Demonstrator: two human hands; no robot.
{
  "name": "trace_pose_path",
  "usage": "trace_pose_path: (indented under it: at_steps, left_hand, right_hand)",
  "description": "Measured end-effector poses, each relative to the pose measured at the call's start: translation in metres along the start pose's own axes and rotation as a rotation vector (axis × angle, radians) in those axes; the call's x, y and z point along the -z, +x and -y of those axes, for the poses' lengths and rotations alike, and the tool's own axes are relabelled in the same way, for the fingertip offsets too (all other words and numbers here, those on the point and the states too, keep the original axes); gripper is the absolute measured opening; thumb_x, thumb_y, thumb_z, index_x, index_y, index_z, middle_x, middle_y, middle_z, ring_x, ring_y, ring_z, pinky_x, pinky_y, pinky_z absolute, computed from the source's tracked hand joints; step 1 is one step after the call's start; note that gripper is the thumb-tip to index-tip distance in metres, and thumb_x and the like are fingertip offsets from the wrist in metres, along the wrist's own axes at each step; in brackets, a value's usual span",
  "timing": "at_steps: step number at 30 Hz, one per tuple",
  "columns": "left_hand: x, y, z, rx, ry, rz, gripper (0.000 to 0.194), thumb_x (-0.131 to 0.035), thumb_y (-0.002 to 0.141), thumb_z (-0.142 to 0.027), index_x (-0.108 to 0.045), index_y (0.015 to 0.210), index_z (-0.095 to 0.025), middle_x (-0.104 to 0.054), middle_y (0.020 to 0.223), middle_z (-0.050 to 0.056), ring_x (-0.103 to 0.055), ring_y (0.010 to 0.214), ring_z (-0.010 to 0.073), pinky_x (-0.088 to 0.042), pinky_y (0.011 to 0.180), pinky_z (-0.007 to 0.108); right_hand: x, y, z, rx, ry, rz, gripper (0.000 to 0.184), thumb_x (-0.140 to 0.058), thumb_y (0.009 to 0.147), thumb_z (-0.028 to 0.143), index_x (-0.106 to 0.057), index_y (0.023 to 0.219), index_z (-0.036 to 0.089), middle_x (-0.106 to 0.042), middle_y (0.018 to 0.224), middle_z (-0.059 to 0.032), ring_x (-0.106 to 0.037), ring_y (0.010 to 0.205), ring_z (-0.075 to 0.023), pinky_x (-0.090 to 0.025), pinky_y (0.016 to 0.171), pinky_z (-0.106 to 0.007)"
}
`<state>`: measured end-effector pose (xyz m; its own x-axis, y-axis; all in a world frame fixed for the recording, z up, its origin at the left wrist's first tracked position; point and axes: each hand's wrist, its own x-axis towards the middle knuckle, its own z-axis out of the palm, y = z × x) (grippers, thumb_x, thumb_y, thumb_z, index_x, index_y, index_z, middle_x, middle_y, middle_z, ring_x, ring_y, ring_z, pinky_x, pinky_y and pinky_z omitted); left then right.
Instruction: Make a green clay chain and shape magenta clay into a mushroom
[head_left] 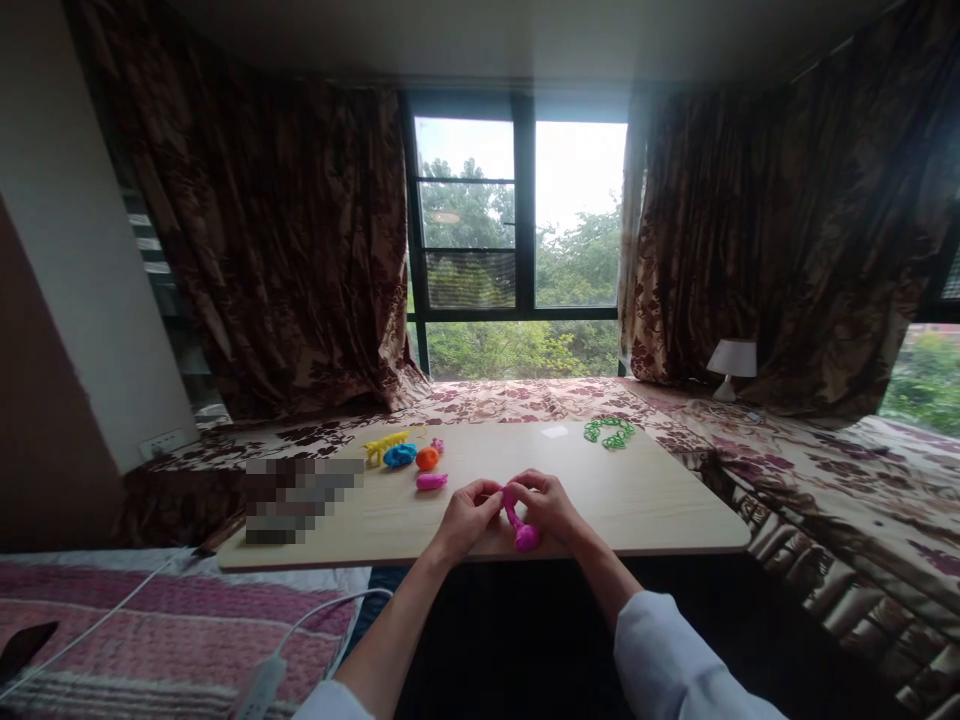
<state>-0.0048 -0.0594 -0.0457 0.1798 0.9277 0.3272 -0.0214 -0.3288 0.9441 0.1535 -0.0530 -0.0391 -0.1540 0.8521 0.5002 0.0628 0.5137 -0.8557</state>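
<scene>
My left hand (471,518) and my right hand (553,508) meet over the near part of the table. Both have their fingers pinched together at the upper end of a bright pink cord-like piece (512,508). It curves downward between the hands and ends in a rounded pink lump (527,538) close to the table's front edge. Whether it is cord, yarn or something softer I cannot tell. Left of my hands lies a separate pink bundle (431,482), with an orange bundle (427,458) just behind it.
Farther left on the pale table (637,510) are a blue bundle (400,455), a yellow bundle (385,446) and a small pink piece (438,445). A green looped string (609,432) lies back right. A white lamp (731,362) stands beyond; a power strip (262,690) sits lower left.
</scene>
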Motion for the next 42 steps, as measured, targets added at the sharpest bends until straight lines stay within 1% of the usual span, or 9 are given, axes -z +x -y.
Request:
trace_pose_path:
  at_steps: [5, 8, 12, 16, 21, 26, 29, 37, 42]
  left_hand:
    - [0.0054, 0.003, 0.0016, -0.004, -0.056, -0.049, 0.027, -0.062, 0.071, -0.038, -0.062, 0.085, -0.015, -0.067, 0.076, 0.003, -0.062, 0.071, 0.0148, -0.049, 0.068, 0.026]
    - [0.0065, 0.0037, 0.0015, -0.013, -0.085, -0.059, 0.03, -0.062, 0.071, -0.039, -0.061, 0.087, -0.014, -0.067, 0.08, 0.005, -0.063, 0.074, 0.0167, -0.05, 0.073, 0.031]
    - [0.0049, 0.0007, -0.002, -0.006, -0.09, -0.035, 0.033, -0.062, 0.07, -0.04, -0.061, 0.09, -0.014, -0.067, 0.081, 0.006, -0.064, 0.073, 0.0172, -0.05, 0.071, 0.031]
    - [0.004, -0.0019, -0.007, 0.013, -0.063, -0.019, 0.038, -0.061, 0.07, -0.042, -0.062, 0.096, -0.015, -0.068, 0.085, 0.007, -0.064, 0.073, 0.0171, -0.05, 0.066, 0.028]
    - [0.003, 0.0003, -0.0068, -0.002, -0.033, -0.05, 0.036, -0.065, 0.066, -0.042, -0.065, 0.089, -0.014, -0.068, 0.079, 0.005, -0.062, 0.069, 0.0149, -0.048, 0.061, 0.024]
    - [0.0021, 0.0011, -0.0048, 0.001, -0.038, -0.052, 0.036, -0.066, 0.065, -0.042, -0.066, 0.087, -0.014, -0.068, 0.076, 0.005, -0.061, 0.065, 0.0149, -0.048, 0.06, 0.026]
    - [0.0026, 0.001, -0.005, -0.002, -0.035, -0.045, 0.033, -0.066, 0.065, -0.041, -0.066, 0.085, -0.014, -0.068, 0.074, 0.004, -0.061, 0.064, 0.0136, -0.047, 0.06, 0.024]
    - [0.0023, -0.0014, -0.0075, -0.018, -0.017, -0.027, 0.032, -0.067, 0.065, -0.04, -0.067, 0.084, -0.014, -0.067, 0.073, 0.004, -0.059, 0.066, 0.0137, -0.046, 0.064, 0.024]
    - [0.0035, -0.0015, -0.0056, -0.016, -0.014, -0.042, 0.033, -0.065, 0.067, -0.04, -0.066, 0.087, -0.014, -0.068, 0.076, 0.005, -0.059, 0.067, 0.0143, -0.046, 0.064, 0.025]
  right_hand:
    - [-0.0012, 0.0028, -0.0045, -0.031, 0.037, 0.011, 0.033, -0.05, 0.079, 0.04, -0.067, 0.093, 0.015, -0.068, 0.083, -0.0062, -0.061, 0.074, -0.0179, -0.048, 0.064, -0.028]
    - [-0.0032, 0.0024, -0.0041, -0.013, 0.051, 0.023, 0.031, -0.056, 0.075, 0.04, -0.068, 0.089, 0.015, -0.068, 0.084, -0.0063, -0.062, 0.076, -0.0189, -0.048, 0.067, -0.029]
    - [-0.0039, 0.0001, -0.0035, -0.012, 0.067, 0.028, 0.029, -0.059, 0.072, 0.04, -0.068, 0.085, 0.015, -0.069, 0.079, -0.0056, -0.062, 0.073, -0.0191, -0.047, 0.065, -0.028]
    - [-0.0025, 0.0, -0.0052, -0.027, 0.077, 0.025, 0.028, -0.06, 0.071, 0.038, -0.068, 0.085, 0.014, -0.069, 0.081, -0.0058, -0.062, 0.075, -0.0189, -0.047, 0.067, -0.028]
    - [-0.0028, 0.0005, -0.0063, -0.04, 0.067, 0.021, 0.029, -0.059, 0.072, 0.039, -0.068, 0.084, 0.014, -0.069, 0.079, -0.0057, -0.061, 0.071, -0.0173, -0.046, 0.061, -0.026]
    - [-0.0033, -0.0003, -0.0031, -0.029, 0.06, 0.039, 0.03, -0.059, 0.072, 0.04, -0.069, 0.086, 0.015, -0.069, 0.081, -0.0048, -0.061, 0.075, -0.0169, -0.046, 0.066, -0.026]
    - [-0.0036, -0.0005, -0.0023, -0.023, 0.057, 0.041, 0.03, -0.059, 0.072, 0.041, -0.069, 0.083, 0.015, -0.069, 0.08, -0.0047, -0.061, 0.074, -0.0168, -0.046, 0.064, -0.025]
    - [-0.0015, -0.001, -0.0039, 0.009, 0.051, 0.0, 0.027, -0.06, 0.071, 0.04, -0.07, 0.076, 0.015, -0.068, 0.075, -0.0041, -0.06, 0.072, -0.0169, -0.045, 0.065, -0.026]
    - [-0.0032, -0.0005, -0.0032, -0.011, 0.053, 0.012, 0.032, -0.057, 0.073, 0.043, -0.068, 0.086, 0.015, -0.068, 0.077, -0.0042, -0.06, 0.071, -0.0163, -0.046, 0.063, -0.026]
